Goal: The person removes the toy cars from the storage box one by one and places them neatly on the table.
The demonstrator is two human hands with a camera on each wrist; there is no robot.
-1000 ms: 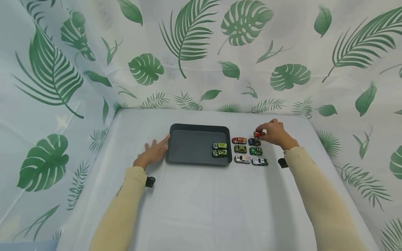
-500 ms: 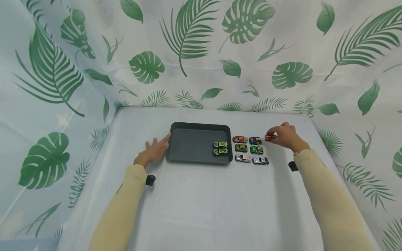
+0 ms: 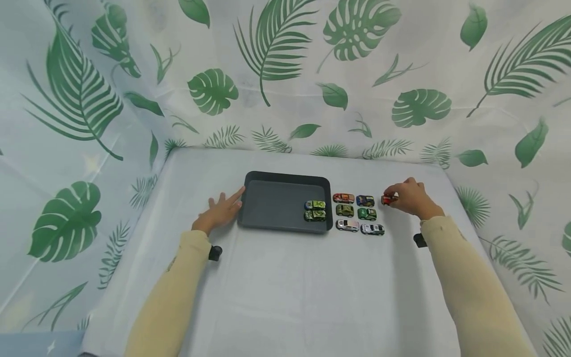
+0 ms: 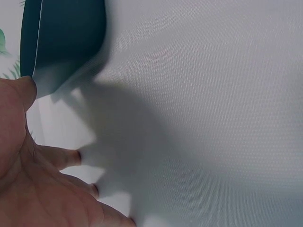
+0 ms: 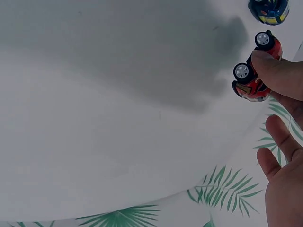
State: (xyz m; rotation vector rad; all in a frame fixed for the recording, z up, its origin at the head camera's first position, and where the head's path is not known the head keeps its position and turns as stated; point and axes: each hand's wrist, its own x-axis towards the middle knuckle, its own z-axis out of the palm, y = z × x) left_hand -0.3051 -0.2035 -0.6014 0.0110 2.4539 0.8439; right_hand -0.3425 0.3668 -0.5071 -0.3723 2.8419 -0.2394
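Note:
Between thumb and fingers, my right hand (image 3: 412, 198) pinches a red toy car (image 3: 389, 199), right of the blue toy car (image 3: 365, 201). In the right wrist view the red car (image 5: 258, 75) shows its black wheels, with the blue car's end (image 5: 270, 10) beyond it. My left hand (image 3: 220, 212) touches the left edge of a dark grey tray (image 3: 285, 227) with its fingers spread; the left wrist view has the thumb (image 4: 26, 90) against the tray's wall (image 4: 71, 38). In the tray's right part lie two yellow-green toy cars (image 3: 315, 210), one behind the other.
Right of the tray, toy cars stand in two columns: an orange-red one (image 3: 344, 198), an olive one (image 3: 345, 210), a green one (image 3: 367, 213) and two silver ones (image 3: 372, 229). A leaf-print curtain (image 3: 330, 119) hangs behind the white table (image 3: 303, 287).
My right hand has carried the red toy car to the right, from behind the blue car to beside it, and lowered it. The left hand stays at the tray; the head view shifts slightly.

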